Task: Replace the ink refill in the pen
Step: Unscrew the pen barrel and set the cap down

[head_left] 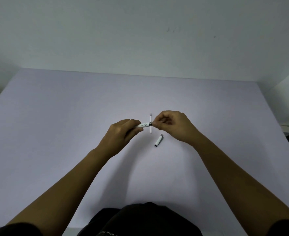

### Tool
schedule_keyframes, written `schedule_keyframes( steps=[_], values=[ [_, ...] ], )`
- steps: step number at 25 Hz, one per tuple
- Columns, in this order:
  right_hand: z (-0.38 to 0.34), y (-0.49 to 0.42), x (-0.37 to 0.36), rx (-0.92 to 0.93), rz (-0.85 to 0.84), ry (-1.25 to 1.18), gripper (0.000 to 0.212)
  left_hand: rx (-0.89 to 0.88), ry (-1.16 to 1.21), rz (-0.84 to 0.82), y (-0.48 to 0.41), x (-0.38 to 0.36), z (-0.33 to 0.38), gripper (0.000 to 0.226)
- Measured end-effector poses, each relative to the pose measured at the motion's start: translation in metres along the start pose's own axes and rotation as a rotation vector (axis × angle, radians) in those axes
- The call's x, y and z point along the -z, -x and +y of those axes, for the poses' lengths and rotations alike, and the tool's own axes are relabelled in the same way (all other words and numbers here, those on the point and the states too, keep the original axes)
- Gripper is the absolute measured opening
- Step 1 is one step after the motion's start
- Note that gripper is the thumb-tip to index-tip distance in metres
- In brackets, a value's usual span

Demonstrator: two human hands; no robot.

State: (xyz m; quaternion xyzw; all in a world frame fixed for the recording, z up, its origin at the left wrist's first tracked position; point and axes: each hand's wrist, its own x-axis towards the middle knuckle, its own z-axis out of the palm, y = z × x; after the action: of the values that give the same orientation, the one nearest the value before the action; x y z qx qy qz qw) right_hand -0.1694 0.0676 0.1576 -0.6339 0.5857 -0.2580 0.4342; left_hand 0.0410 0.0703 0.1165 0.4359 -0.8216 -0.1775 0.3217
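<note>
White pen held over pale surface, both hands on it

Dark clothing at bottom edge; bare forearms reach forward. White cap (pixel 159 140) lies loose on the lavender surface (pixel 72 133), near the right hand (pixel 176 126). Left hand (pixel 121 132) is closed around the pen (pixel 143 125), held roughly level. Right fingertips pinch its metal-ringed end. Thin refill (pixel 151 122) lies on surface just behind, dark tip pointing away.

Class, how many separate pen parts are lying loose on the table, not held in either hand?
2: the thin refill behind the hands, and the cap nearer, below the right hand. More may be hidden in the hands.
</note>
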Motion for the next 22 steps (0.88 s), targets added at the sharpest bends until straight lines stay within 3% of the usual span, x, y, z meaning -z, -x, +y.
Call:
schedule_keyframes(
  steps=[10,16,20,22],
  values=[
    [-0.001,-0.006,0.006,0.039,0.111,-0.422,0.018,0.093,-0.066,0.112,0.011,-0.015,-0.001,0.028],
    [0.045,-0.024,0.003,-0.27,0.31,-0.931,0.011,0.21,-0.086,0.113,0.014,-0.019,-0.009,0.024],
    [0.116,-0.027,-0.038,-0.588,0.382,-0.755,0.006,0.233,-0.071,0.111,0.012,-0.019,-0.016,0.026],
    [0.148,-0.026,-0.061,-0.697,0.372,-0.509,0.02,0.233,-0.057,0.103,0.011,-0.019,-0.018,0.033]
  ],
)
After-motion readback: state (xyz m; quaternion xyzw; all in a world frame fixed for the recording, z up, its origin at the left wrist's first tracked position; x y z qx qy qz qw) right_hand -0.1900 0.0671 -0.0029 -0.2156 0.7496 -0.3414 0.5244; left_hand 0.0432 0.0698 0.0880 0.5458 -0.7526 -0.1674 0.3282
